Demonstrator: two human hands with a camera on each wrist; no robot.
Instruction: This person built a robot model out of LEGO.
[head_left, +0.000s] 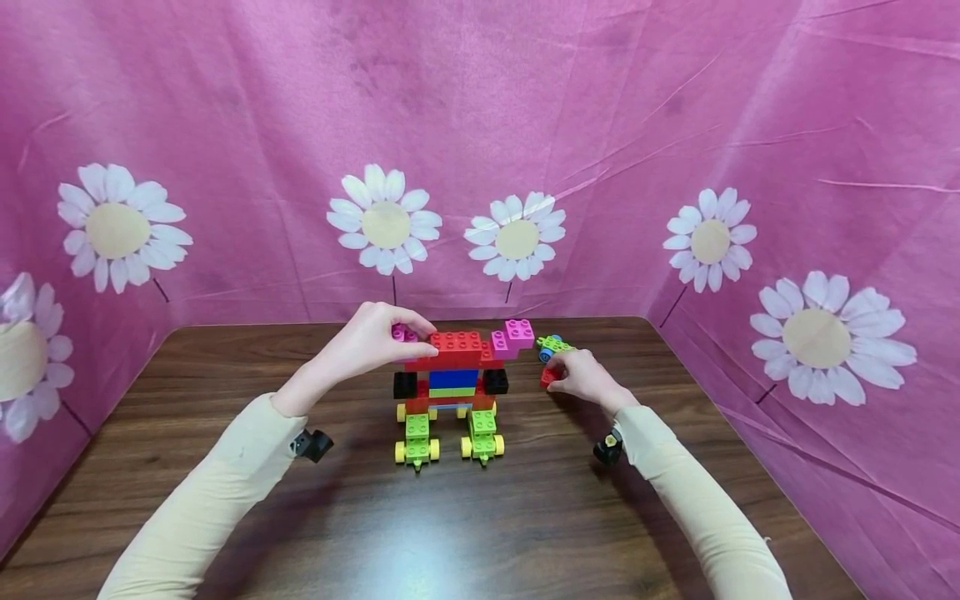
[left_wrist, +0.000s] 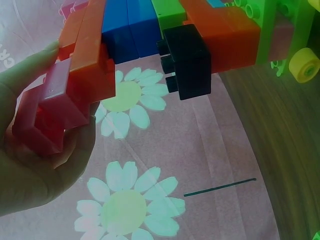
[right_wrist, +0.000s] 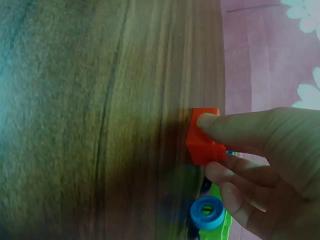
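Observation:
A figure of toy building bricks stands on the table, with a red brick [head_left: 455, 342] across its top and a blue brick [head_left: 453, 379] in its middle. My left hand [head_left: 372, 337] grips the figure at its upper left; in the left wrist view, thumb and fingers lie around a pink brick [left_wrist: 62, 95] and the red end beside it. Over on the right, my right hand [head_left: 583, 377] pinches a small red brick [right_wrist: 202, 137] between thumb and fingers, low at the tabletop. Just behind that hand is a green wheeled base [head_left: 553, 342] with blue wheels.
Green wheeled bases [head_left: 417, 437] with yellow wheels carry the figure. Black bricks [head_left: 496, 382] stick out at its sides, and a pink brick [head_left: 519, 332] at its upper right. A pink cloth [head_left: 480, 100] with daisies encloses the brown wooden table [head_left: 360, 533].

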